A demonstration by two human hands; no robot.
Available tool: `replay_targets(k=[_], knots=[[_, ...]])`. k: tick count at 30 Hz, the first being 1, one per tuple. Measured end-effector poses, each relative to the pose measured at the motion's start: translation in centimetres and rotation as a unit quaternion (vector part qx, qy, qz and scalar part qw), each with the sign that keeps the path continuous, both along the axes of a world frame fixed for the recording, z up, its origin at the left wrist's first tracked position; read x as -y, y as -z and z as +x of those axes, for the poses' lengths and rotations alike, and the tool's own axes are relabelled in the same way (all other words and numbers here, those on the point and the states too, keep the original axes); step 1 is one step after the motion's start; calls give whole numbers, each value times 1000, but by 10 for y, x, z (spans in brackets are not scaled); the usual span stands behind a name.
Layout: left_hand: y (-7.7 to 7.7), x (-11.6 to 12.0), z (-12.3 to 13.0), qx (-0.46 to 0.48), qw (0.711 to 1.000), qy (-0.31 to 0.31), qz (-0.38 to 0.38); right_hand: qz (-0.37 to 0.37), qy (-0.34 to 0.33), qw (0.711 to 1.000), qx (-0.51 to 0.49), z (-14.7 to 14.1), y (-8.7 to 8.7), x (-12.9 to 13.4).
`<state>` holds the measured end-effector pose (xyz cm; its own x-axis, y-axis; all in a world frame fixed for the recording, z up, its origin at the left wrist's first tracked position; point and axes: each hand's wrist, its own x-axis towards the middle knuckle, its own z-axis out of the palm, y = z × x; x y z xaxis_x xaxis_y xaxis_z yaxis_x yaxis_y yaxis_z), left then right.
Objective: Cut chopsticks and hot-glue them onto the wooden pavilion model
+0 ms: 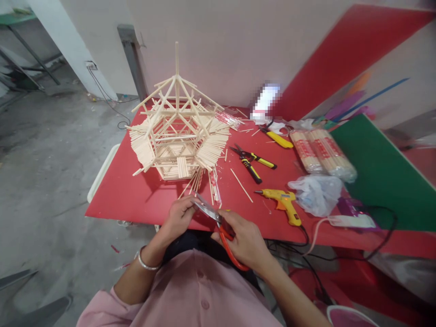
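My right hand [243, 236] grips a pair of scissors [233, 254] by the red-orange handles, blades pointing up and left. Beside the blade tips, my left hand [180, 215] is closed, fingers pinched together; what it pinches is too small to make out. Beyond both hands, a pavilion-like model [177, 136] built of pale wooden sticks stands on the red table [119, 195]. Loose sticks [195, 181] and a narrow red-and-clear packet [214, 186] lie between the model and my hands.
To the right are black-and-yellow pliers [254, 165], a yellow cutter [279, 139], a yellow glue gun [282, 202], a plastic bag [316, 193], packed stick bundles [322, 152] and a green board [378, 177]. A lit phone [265, 102] leans near the wall. Cables hang at the front edge.
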<state>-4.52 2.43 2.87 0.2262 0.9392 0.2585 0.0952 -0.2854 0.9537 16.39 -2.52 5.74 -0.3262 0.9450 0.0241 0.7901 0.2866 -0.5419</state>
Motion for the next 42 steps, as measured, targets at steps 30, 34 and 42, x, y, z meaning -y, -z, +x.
replay_targets(k=[30,34,42], knots=[[-8,-4,-5,19,984,117,-131,-31,-5,999,-31,7,0,1],[-8,-5,-4,15,981,126,-143,2,5,1000,-31,8,4,2],[1,-2,7,89,966,109,-219,49,159,985,43,22,21,1]])
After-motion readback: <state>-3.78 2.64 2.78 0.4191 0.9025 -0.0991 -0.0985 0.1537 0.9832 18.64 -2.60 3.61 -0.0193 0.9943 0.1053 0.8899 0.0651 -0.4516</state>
